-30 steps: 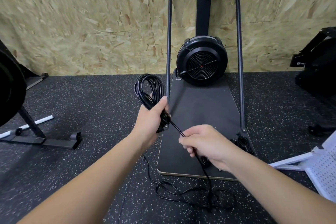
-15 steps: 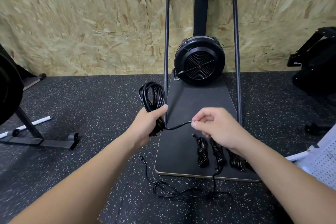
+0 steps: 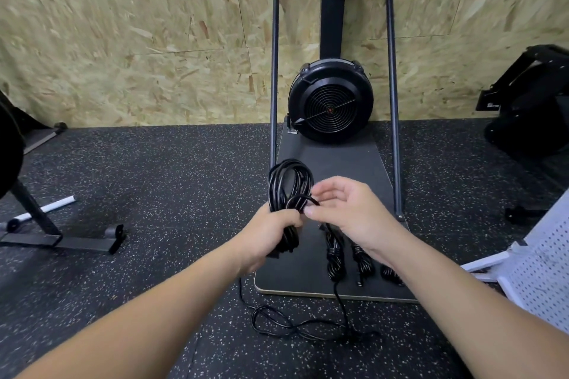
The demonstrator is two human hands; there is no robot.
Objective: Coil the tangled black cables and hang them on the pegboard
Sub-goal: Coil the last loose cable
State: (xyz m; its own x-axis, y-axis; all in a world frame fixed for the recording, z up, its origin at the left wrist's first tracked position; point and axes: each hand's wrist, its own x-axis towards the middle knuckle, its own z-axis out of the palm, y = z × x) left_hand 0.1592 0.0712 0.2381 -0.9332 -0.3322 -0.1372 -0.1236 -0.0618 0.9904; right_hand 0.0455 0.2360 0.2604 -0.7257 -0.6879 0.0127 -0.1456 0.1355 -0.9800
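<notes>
Our left hand (image 3: 271,234) grips the coil (image 3: 289,184) mid-frame; our right hand (image 3: 345,209) pinches the cable. We should lay each loop evenly, feeding slack gently.

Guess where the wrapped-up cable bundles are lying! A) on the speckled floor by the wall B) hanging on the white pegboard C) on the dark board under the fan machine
C: the wound bundles lie side by side on the dark platform in front of the fan machine.
</notes>
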